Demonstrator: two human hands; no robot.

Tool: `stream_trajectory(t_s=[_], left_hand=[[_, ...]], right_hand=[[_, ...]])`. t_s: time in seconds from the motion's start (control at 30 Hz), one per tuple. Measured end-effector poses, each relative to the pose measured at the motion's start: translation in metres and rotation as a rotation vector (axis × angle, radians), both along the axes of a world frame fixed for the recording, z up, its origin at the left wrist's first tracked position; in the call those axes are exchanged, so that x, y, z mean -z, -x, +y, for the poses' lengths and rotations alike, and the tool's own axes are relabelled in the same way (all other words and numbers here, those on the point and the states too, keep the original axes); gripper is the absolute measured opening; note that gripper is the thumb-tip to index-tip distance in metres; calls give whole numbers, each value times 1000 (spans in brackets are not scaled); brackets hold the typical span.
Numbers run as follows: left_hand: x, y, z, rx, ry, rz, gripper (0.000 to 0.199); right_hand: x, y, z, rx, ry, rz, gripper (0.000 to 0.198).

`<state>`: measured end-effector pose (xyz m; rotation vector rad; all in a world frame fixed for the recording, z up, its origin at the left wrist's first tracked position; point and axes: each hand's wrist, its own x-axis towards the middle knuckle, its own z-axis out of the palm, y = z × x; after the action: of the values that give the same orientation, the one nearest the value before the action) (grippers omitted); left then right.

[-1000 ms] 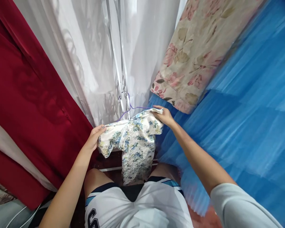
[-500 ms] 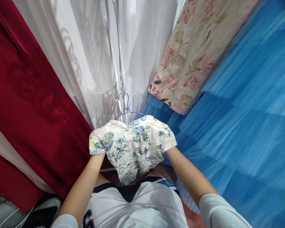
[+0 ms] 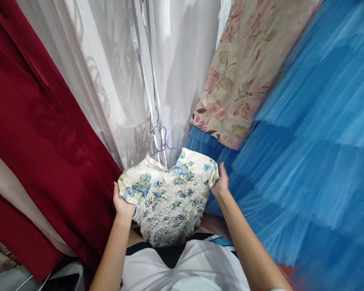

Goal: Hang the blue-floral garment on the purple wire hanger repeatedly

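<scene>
A white short-sleeved blouse (image 3: 176, 194) with blue, green and yellow flowers hangs spread out in front of me. Its gathered, crinkled body reaches down to my lap. A thin purple hanger (image 3: 166, 141) shows at its neckline. My left hand (image 3: 123, 203) is at the left sleeve's cuff, thumb up along the outer side and the other fingers hidden behind the cloth. At the opposite cuff, my right hand (image 3: 221, 184) holds the sleeve edge in the same way, its fingers partly covered by fabric.
Behind the blouse hang white sheer cloths (image 3: 115, 81) and shiny pale straps (image 3: 151, 81). Dark red fabric (image 3: 48, 113) drapes at the left. A floral panel (image 3: 230, 89) and tiered blue tulle (image 3: 306, 153) fill the right. A dark flat object (image 3: 62, 283) lies at lower left.
My hands, earlier hidden inside the sleeves, have drawn back out to the cuffs. The blouse's shoulders and neckline have shifted, and its body is spread flatter.
</scene>
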<state>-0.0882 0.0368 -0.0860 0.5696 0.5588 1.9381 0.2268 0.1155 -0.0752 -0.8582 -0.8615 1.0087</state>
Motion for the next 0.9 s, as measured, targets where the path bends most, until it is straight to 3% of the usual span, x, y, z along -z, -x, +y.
stream_trajectory(t_s=[0.13,0.3,0.43,0.53,0.67,0.8,0.9], left_hand=[[-32,-7,-1,-121,-93,163,44],[-71,8,16,-346,-206,575,66],[-71,32,11,-641,-291,981,82],[-66,41,-3,-758,-265,1320,88],[-72,37,-11,-830,-179,1707,73],[-89,27,5,-829,-97,1873,78],[-97,19,21,-765,-122,1972,84]], right_hand=[[-13,-6,-4,-123,36,308,36],[-32,8,-46,-98,48,438,34],[-29,26,-76,-59,42,475,38],[-24,36,-83,-73,46,474,39],[-23,43,-81,-64,7,467,40],[-22,40,-75,-62,-14,430,43],[-12,30,-81,165,-138,155,49]])
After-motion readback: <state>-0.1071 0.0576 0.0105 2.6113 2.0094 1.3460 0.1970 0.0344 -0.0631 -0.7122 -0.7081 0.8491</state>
